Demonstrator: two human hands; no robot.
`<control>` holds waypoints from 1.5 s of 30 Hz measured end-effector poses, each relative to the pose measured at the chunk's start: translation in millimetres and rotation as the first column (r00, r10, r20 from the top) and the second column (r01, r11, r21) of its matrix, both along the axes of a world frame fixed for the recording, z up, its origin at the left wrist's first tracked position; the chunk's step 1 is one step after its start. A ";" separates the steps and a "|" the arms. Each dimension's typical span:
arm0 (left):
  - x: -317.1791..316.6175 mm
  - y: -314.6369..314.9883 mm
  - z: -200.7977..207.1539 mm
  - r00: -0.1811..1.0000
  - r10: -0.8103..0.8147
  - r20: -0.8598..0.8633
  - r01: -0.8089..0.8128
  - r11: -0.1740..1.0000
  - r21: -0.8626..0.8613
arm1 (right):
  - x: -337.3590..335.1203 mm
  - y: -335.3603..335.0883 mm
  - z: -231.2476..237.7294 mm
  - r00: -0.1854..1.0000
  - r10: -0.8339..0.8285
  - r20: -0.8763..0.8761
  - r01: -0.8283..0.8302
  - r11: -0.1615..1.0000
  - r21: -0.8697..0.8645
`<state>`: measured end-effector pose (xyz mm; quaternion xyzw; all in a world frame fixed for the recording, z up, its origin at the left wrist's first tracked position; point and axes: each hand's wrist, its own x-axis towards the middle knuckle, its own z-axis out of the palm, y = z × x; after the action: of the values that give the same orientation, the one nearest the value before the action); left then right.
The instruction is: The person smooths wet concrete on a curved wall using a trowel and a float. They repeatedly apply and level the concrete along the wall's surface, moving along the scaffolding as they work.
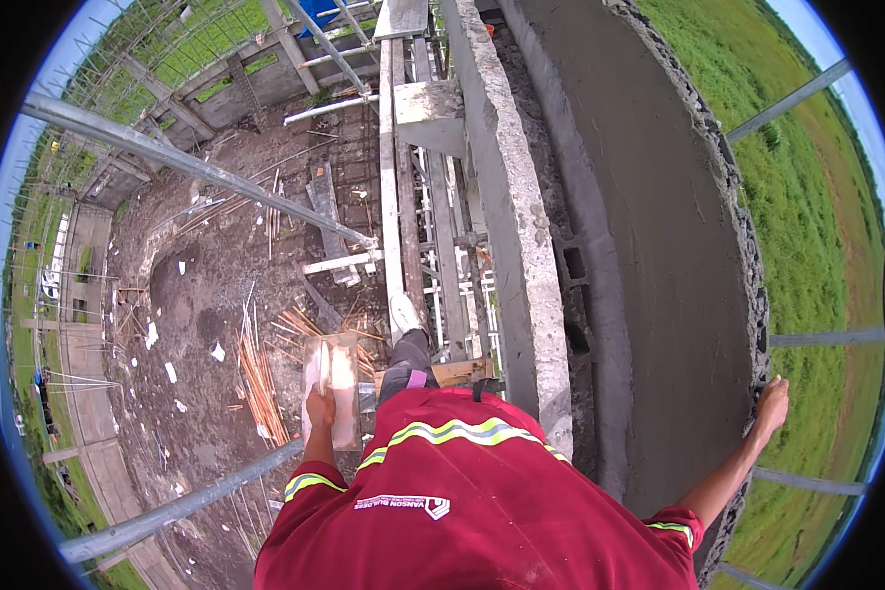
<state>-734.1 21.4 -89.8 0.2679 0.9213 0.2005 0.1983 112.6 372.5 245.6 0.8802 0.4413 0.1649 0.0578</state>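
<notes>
Stands above littered ground [202, 334]; has at right side a grey plastered wall [649, 226], and next a narrower concrete wall [523, 211], then wooden planks [388, 197]; holds a rectangular trowel [344, 379] out at left of body, with fingers of left hand [321, 405] closed on it; lays right hand [774, 405] at plastered wall's rough edge [754, 295]; cannot tell gripping from only resting there.

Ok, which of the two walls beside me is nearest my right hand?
The wide, smooth grey wall on the right, with your right hand at its rough outer edge; the narrower wall lies farther left.
</notes>
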 end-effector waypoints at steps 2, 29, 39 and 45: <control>-35.3 43.1 -0.5 1.000 -0.025 -0.002 0.025 0.999 0.027 | 1.1 1.3 -0.5 0.997 -0.072 0.006 0.072 0.996 -0.043; -233.5 454.0 53.3 0.959 -0.201 0.201 0.150 0.959 0.241 | -316.3 463.1 52.8 0.666 0.690 -0.282 -0.222 0.544 0.809; -219.7 470.3 122.9 0.970 0.072 0.232 -0.134 0.954 0.267 | -519.3 881.1 48.8 0.187 0.820 -0.541 -0.171 0.570 0.804; -196.1 454.7 148.4 0.962 0.192 0.196 -0.255 0.889 0.380 | -529.6 948.9 13.2 0.495 0.753 -0.434 0.071 0.462 0.884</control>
<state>-930.2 476.1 58.7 0.1787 0.8671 0.4266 0.1849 -417.0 1321.4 258.8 0.6398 0.4770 -0.0533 -0.6002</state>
